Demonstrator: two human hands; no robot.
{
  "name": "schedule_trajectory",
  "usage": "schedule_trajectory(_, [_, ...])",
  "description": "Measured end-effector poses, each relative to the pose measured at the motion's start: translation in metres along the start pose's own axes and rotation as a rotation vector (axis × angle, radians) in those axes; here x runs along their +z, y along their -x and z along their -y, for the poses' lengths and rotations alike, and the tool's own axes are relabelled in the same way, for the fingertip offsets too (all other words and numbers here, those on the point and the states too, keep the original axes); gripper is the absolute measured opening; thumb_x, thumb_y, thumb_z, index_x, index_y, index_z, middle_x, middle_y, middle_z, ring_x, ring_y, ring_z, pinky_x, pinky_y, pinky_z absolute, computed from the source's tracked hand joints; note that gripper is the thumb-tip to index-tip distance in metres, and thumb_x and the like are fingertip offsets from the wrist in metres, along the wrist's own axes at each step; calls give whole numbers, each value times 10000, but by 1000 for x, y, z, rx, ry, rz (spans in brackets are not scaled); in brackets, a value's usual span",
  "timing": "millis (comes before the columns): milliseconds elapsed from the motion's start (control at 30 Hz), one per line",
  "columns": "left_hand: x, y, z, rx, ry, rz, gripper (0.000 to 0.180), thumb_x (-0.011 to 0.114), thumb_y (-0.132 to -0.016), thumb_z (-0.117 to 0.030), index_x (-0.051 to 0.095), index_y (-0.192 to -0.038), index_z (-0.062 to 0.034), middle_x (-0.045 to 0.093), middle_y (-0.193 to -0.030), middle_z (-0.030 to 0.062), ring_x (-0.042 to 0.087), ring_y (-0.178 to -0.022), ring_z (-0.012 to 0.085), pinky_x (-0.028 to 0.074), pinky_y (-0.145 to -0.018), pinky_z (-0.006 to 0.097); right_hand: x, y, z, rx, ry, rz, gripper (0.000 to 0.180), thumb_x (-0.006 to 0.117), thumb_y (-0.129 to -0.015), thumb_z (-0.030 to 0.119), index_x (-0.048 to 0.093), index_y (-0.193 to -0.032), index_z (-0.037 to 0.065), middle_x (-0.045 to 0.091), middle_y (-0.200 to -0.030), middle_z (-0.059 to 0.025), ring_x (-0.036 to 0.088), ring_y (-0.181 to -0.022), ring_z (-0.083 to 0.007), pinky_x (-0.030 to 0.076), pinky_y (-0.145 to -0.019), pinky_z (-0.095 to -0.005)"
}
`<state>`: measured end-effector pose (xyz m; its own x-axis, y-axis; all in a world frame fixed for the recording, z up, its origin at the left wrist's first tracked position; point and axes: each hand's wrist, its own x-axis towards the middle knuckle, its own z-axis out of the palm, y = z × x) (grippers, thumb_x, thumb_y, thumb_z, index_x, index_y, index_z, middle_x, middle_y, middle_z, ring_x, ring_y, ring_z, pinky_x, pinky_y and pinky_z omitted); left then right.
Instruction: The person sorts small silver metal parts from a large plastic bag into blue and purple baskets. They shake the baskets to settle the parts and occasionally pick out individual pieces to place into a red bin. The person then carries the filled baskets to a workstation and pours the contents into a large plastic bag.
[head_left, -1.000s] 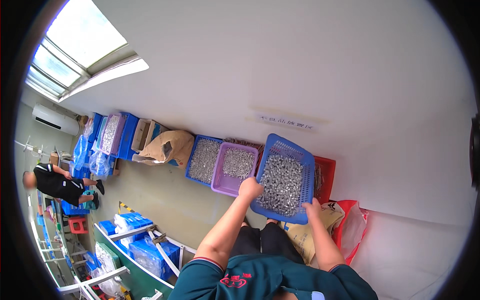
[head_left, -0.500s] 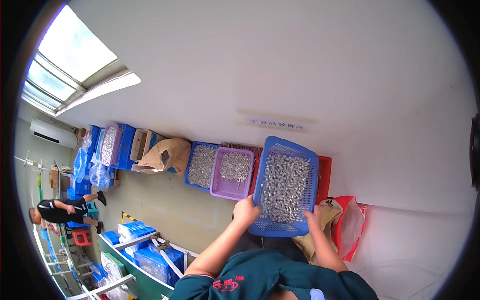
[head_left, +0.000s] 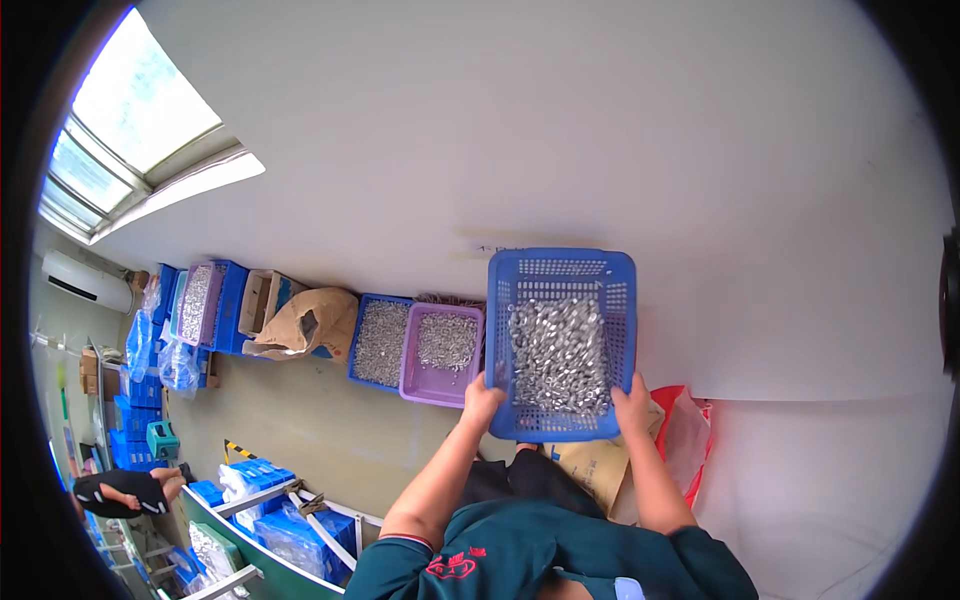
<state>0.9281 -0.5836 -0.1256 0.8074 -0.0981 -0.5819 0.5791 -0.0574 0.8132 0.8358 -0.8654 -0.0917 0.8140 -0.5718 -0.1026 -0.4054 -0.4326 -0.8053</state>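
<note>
L+R fingers (head_left: 484,401) clasping blue bskt (head_left: 562,432) (metal pcs (head_left: 560,358)).

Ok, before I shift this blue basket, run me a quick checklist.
1. Left hand on the blue basket: ok, gripping its left side.
2. Right hand on it: ok, gripping the right side.
3. Metal parts contained: ok, those visible lie inside.
4. Basket level: cannot tell from this one view.
5. View straight below: not ok, the basket blocks it.
6. Room beside the legs: probably not ok, a tan sack appears close on the right.
</note>
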Motion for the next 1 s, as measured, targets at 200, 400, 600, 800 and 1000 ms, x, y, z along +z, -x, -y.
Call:
schedule_trajectory(200, [-3, 22, -9, 147, -4, -74, 367, 589, -665, 30, 621, -1030, 10, 656, -825, 69, 609, -699, 152, 485, -632, 295, -2, 7, 0, -126, -23, -48, 199, 618, -748, 99, 495, -867, -2, 590, -723, -192, 593, -643, -352, 458, -623, -431])
schedule_trajectory(400, [-9, 3, -4, 13, -72, -87, 426, 581, -658, 29, 622, -1081, 10, 666, -839, 85, 619, -723, 169, 497, -656, 303, 13, 9, -8, 26, -20, 25, 236, 608, -733, 90, 501, -917, -14, 581, -791, -182, 582, -734, -282, 449, -688, -394])
schedule_trajectory(600, [-6, 36, -7, 69, -95, -71, 448, 574, -666, 33, 619, -1112, 6, 664, -863, 74, 612, -742, 157, 497, -683, 299, 3, 16, -10, 18, -1, -3, 215, 611, -720, 109, 503, -868, -4, 591, -738, -230, 598, -702, -399, 462, -648, -450])
schedule_trajectory(800, [1, 16, -19, 190, -94, -98, 395, 571, -680, 18, 619, -1072, 17, 662, -850, 72, 601, -736, 143, 494, -685, 298, -1, 1, 19, -54, -141, -91, 217, 594, -720, 98, 526, -897, -5, 611, -737, -190, 609, -660, -330, 469, -644, -418])
schedule_trajectory(1000, [2, 14, -19, 143, -72, -135, 391, 568, -660, 32, 629, -1046, 13, 669, -847, 82, 612, -740, 157, 495, -693, 301, 10, -11, -6, -38, -25, -27, 212, 588, -714, 107, 522, -884, -2, 606, -726, -201, 602, -659, -351, 470, -639, -416])
